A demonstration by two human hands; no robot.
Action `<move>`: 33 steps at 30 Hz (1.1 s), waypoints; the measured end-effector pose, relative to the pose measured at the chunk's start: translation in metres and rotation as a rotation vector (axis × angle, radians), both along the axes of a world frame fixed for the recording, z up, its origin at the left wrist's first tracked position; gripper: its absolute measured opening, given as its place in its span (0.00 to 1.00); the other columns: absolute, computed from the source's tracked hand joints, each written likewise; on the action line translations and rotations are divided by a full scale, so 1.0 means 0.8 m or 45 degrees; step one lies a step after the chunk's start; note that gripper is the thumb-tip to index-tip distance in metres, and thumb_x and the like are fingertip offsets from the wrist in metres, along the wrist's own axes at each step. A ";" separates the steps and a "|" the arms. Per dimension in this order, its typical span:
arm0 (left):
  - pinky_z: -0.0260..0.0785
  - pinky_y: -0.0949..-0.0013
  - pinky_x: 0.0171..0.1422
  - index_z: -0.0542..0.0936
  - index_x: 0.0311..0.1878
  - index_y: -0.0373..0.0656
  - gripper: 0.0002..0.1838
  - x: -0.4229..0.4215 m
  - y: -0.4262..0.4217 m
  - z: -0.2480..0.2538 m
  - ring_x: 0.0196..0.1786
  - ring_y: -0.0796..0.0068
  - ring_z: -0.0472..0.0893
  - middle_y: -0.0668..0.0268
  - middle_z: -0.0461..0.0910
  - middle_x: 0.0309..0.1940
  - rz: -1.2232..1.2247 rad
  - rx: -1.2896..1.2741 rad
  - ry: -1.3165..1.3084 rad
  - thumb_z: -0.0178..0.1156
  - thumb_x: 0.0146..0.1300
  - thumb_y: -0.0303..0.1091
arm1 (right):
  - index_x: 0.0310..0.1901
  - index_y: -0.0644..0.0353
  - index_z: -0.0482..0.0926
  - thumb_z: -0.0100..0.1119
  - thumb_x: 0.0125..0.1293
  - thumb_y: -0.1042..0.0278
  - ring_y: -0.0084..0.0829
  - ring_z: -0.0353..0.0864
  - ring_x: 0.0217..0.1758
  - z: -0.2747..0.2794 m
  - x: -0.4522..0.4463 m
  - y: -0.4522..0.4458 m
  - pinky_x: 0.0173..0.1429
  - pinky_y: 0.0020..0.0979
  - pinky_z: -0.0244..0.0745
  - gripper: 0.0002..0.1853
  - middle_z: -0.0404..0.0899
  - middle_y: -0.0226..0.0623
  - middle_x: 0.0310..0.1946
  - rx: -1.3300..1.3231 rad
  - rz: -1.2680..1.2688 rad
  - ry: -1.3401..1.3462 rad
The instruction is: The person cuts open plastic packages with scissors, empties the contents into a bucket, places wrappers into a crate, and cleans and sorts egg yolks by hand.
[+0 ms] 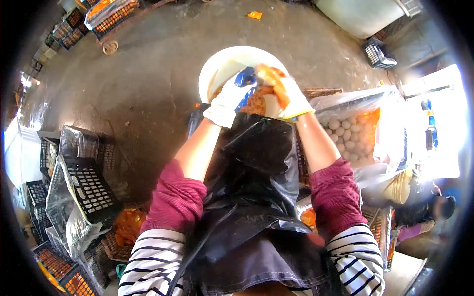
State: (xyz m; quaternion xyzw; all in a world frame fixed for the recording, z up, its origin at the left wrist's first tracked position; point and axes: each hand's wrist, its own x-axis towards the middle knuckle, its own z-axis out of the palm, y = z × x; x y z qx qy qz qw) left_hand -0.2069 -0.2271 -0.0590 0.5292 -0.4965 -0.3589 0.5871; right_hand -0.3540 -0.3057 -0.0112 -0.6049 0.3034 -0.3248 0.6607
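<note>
My left hand (pixel 237 91), in a white glove with blue fingers, is closed over the near part of a round white basin (pixel 210 74). My right hand (pixel 284 89), in a white glove with orange-stained fingers, is closed beside it, and the fingertips of both hands nearly meet. Whatever lies between them is blurred and too small to name. Orange-brown material (pixel 254 102) shows in the basin below the hands. To the right, a plastic-lined crate (pixel 387 130) holds several whitish eggs (pixel 345 133).
Black crates (pixel 91 190) with plastic sheeting stand at the left. Orange stuff (pixel 129 227) fills a crate beside them. A large pale tub (pixel 360 17) is at the upper right. A wheeled cart (pixel 110 47) stands at the upper left. Another person (pixel 419 204) is at the right edge.
</note>
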 end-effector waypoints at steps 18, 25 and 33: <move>0.72 0.72 0.50 0.73 0.55 0.37 0.16 0.005 -0.010 -0.021 0.48 0.71 0.77 0.61 0.77 0.47 -0.117 0.298 0.851 0.55 0.65 0.30 | 0.37 0.63 0.79 0.48 0.61 0.51 0.41 0.81 0.31 0.031 -0.045 -0.044 0.42 0.33 0.75 0.20 0.80 0.46 0.31 -0.378 -0.091 1.271; 0.73 0.71 0.45 0.75 0.49 0.35 0.11 0.024 -0.021 -0.068 0.41 0.69 0.78 0.60 0.77 0.42 0.136 0.002 0.000 0.51 0.67 0.29 | 0.42 0.59 0.79 0.53 0.63 0.51 0.23 0.73 0.17 -0.023 -0.009 -0.051 0.24 0.24 0.66 0.19 0.82 0.37 0.24 -0.008 0.007 0.704; 0.75 0.62 0.47 0.74 0.49 0.38 0.14 0.027 -0.009 -0.027 0.43 0.64 0.80 0.59 0.77 0.42 -0.008 0.334 1.061 0.52 0.68 0.39 | 0.41 0.60 0.77 0.49 0.66 0.57 0.20 0.63 0.16 0.009 0.012 -0.018 0.18 0.20 0.56 0.14 0.80 0.37 0.26 0.272 -0.223 0.343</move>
